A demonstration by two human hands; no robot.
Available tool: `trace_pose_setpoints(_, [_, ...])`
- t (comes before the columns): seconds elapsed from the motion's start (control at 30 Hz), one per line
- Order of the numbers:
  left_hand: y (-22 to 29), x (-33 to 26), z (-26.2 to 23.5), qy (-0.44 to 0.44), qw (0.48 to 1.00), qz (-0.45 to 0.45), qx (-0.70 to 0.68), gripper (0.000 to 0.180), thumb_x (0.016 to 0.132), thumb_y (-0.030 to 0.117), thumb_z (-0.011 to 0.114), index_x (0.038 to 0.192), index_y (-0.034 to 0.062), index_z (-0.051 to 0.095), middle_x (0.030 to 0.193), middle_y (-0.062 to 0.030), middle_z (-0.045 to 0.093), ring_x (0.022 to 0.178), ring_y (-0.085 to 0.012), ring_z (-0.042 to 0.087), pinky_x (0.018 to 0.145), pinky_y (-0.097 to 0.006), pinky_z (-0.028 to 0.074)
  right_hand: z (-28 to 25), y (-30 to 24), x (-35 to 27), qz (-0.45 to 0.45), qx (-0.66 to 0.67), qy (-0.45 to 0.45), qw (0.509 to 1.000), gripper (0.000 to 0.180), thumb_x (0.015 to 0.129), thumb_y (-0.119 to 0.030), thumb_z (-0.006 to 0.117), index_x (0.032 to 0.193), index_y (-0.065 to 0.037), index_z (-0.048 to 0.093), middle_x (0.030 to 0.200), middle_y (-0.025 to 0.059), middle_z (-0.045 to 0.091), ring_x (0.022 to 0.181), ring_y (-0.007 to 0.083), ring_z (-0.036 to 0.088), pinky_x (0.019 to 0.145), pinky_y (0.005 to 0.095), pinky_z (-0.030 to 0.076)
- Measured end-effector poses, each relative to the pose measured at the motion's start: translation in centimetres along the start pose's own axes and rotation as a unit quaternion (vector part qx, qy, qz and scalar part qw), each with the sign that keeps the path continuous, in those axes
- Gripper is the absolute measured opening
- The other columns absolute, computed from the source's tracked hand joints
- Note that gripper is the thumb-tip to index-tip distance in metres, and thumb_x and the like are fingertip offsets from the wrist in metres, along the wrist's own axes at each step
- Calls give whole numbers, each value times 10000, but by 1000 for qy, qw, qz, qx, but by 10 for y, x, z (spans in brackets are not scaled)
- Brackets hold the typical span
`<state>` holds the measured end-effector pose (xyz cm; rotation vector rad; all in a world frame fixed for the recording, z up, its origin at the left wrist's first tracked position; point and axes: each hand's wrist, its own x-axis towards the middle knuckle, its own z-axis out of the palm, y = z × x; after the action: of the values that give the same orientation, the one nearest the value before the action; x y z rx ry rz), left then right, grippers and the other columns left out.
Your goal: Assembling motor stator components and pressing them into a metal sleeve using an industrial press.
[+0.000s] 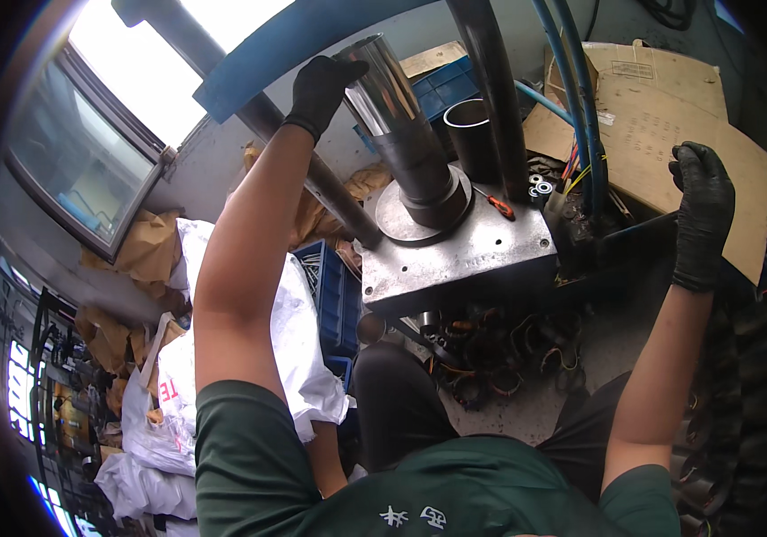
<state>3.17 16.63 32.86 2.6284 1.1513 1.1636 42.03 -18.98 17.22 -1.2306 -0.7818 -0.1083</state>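
Cylinder (381, 89), shiny toward its top, is standing at twelve o'clock in your view, above a round plate (394, 221). Your left hand (319, 94) is touching it near the rim, the cylinder lying at your fingers' three o'clock; their grip you cannot tell. Your right hand (703, 210) is hovering at three o'clock, fingers loosely curled, contents unclear.

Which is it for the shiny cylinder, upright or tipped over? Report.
Upright: the shiny cylinder rises in line with the dark section below, the left hand at its upper end.
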Motion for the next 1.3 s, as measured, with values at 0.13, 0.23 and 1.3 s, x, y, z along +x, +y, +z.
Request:
trace_pose_setpoints(0.13, [0,-2,6,17,995,33,91,420,940,506,674,1009,106,784,986,-139,705,977,-305,689,873,-395,505,1,-11,-5,41,-20,-38,998,235,979,-152,679,1144,6,733,919,77,738,812,151,706,776,294,560])
trace_pose_setpoints(0.23, [-2,-2,9,25,985,68,154,416,968,532,614,1013,158,791,995,-159,700,996,-339,684,883,-417,506,-1,-19,-8,51,-61,-60,995,258,983,-152,666,1181,2,726,954,93,752,822,160,718,772,303,565])
trace_pose_setpoints(1.3, [-61,-317,160,-136,990,-24,42,378,910,369,701,1077,30,697,1021,-194,691,983,-368,682,883,-475,543,-105,-66,-118,-52,-403,-636,656,238,666,-194,741,848,-42,729,835,186,692,807,387,696,749,449,567])
